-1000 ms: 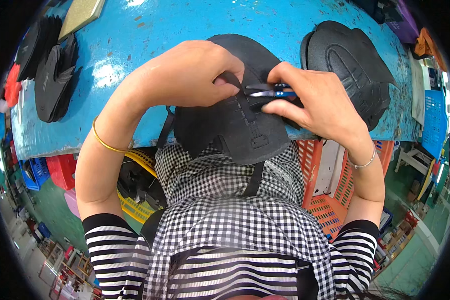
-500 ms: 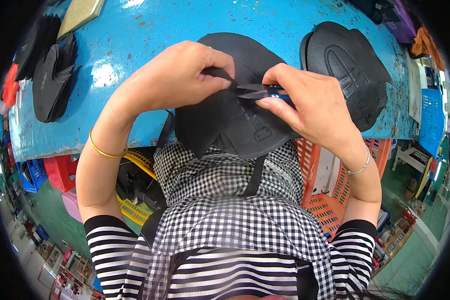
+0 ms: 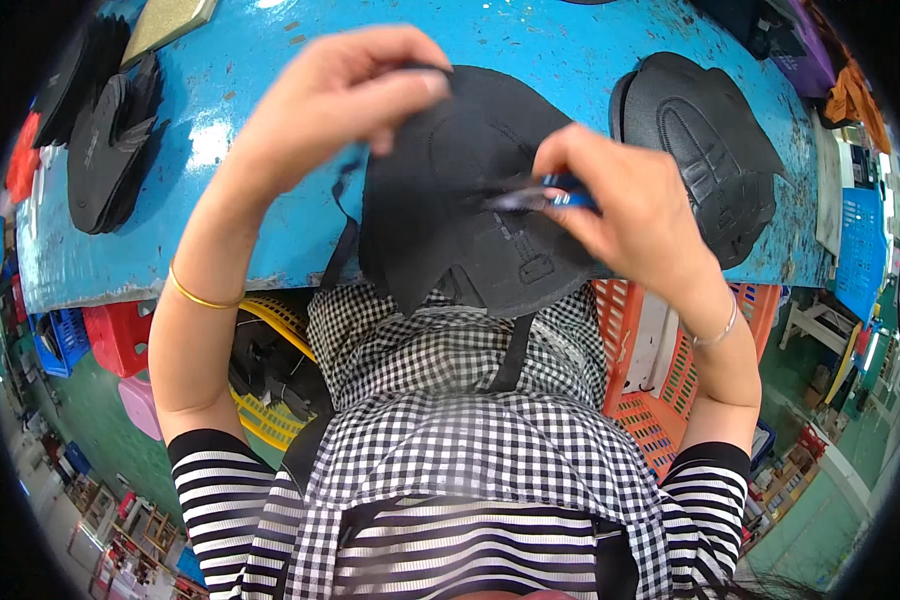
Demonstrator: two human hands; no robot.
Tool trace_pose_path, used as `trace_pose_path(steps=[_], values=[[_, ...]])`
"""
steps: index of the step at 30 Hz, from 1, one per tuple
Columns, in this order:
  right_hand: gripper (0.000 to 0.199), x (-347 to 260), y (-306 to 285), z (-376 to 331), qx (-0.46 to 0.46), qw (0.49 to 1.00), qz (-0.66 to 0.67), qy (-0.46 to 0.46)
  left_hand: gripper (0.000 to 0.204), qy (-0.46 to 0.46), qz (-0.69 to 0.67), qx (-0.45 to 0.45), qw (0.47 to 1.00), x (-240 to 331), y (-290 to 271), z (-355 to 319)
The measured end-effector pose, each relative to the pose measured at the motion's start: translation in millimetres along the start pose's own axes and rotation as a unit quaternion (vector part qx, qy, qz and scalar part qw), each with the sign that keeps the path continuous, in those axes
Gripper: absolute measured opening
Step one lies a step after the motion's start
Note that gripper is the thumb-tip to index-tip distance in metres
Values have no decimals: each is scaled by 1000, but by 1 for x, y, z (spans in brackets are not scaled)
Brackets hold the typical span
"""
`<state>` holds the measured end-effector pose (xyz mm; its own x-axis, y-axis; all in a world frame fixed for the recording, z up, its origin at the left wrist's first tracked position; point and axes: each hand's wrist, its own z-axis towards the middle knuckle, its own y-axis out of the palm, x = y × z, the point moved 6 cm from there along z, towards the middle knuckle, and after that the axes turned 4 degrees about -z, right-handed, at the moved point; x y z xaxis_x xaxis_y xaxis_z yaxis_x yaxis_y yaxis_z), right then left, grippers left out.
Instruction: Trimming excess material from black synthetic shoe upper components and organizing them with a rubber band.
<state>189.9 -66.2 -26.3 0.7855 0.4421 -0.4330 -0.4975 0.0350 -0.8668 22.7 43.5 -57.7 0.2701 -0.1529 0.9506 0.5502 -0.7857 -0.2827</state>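
My left hand is raised over the far left edge of a black stitched panel. Its thumb and forefinger pinch a thin black strip, most of it hidden by the hand. A dark, narrow strip hangs below this hand at the table's front edge; whether both are one piece I cannot tell. Small thread snips with blue handles sit in my closed right hand. Their blades, blurred, point left just over the middle of the panel, which lies partly on the table and partly over my lap.
On the blue table, a stack of black stitched panels lies right, and black cut pieces are piled left. A beige block is at the far left. Below the edge stand an orange crate and a yellow basket.
My left hand has lifted away from the panel's middle, up and to the left, with the black strip. The snips have stayed near the same spot, their blades now looking closer together.
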Motion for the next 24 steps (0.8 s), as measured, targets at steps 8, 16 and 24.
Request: trace_pose_path(steps=[8, 16, 24], values=[[36, -63, 55, -26, -86, 942, -321, -54, 29, 61, -63, 201, 976, 16, -69, -12], [20, 18, -19, -34, 88, 948, 133, 274, 12, 93, 63, 110, 988, 45, -29, -10], [28, 117, -102, -147, 381, 816, 231, 368, 10, 26, 157, -127, 979, 25, 37, 11]])
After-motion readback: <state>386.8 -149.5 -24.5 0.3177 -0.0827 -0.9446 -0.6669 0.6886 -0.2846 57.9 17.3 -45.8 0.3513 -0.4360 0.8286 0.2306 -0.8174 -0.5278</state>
